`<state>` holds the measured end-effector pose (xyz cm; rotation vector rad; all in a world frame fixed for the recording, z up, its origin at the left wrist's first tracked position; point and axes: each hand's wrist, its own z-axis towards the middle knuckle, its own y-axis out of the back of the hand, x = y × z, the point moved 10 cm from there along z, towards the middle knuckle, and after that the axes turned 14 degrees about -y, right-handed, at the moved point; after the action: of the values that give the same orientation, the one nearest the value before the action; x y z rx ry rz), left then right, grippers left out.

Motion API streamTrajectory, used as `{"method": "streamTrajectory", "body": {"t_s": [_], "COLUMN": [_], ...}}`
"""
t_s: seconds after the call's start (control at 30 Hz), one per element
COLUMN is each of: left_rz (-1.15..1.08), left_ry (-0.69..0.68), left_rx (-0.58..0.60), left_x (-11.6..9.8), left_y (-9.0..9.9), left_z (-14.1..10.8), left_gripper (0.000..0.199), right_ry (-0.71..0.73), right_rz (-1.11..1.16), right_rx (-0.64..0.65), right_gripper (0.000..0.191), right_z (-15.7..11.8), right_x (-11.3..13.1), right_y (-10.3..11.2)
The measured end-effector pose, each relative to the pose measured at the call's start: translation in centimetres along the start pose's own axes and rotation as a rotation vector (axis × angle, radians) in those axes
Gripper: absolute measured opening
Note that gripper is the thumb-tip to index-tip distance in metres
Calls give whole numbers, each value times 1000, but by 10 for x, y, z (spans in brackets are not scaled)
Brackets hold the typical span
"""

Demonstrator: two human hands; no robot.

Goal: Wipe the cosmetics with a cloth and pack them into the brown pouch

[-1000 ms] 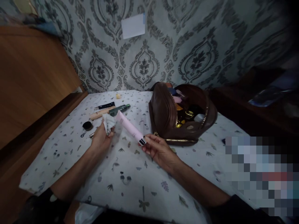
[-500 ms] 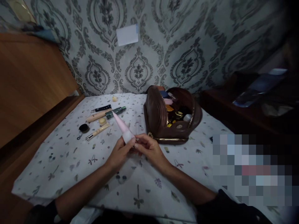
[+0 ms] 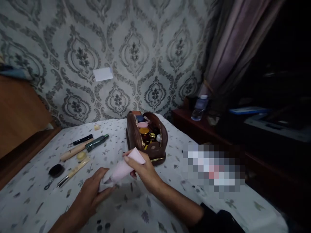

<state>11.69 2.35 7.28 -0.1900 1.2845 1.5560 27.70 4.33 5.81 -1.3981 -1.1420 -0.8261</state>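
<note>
While the right hand [image 3: 143,169] pinches the flat end of a pink tube [image 3: 125,168], the left hand [image 3: 92,189] closes a white cloth [image 3: 105,182] about the other end, the tube slanting between the two above a printed sheet [image 3: 167,207]. The cloth covers that lower end, so whether a cap sits firmly beneath it cannot be told. If one is loose, a rub or twist through the fabric could work it off; too hard a squeeze on the soft-looking body could then push contents onto cloth and sheet. A smooth surface turning in the fabric could also let the tube slip.

Just beyond the right hand stands a brown bag [image 3: 132,134], unzipped and crowded with small containers [image 3: 152,136], near enough for a careless reach to knock it. To the left of the left hand lie a tan tube [image 3: 79,166], a round black item [image 3: 56,170], a round yellow item [image 3: 81,157], a beige tube [image 3: 75,151], a dark green tube [image 3: 97,142] and a slim black tube [image 3: 82,139]; a leftward sweep could scatter them. Farther right, a clear bottle [image 3: 199,109] stands near the wall [image 3: 136,32].
</note>
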Motion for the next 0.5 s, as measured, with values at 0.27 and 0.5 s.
{"method": "streamTrajectory", "body": {"t_s": [0.27, 0.5], "left_rz": [-312, -753], "left_ry": [532, 707], "left_rx": [-507, -341], "left_x": [34, 31], "left_y": [3, -56], "left_z": [-16, 16], "left_gripper": [40, 49], "right_ry": [15, 128], "right_rz": [220, 14], "right_rx": [58, 108], "right_gripper": [47, 43], "right_z": [-24, -51], "right_x": [8, 67], "right_y": [23, 51]}}
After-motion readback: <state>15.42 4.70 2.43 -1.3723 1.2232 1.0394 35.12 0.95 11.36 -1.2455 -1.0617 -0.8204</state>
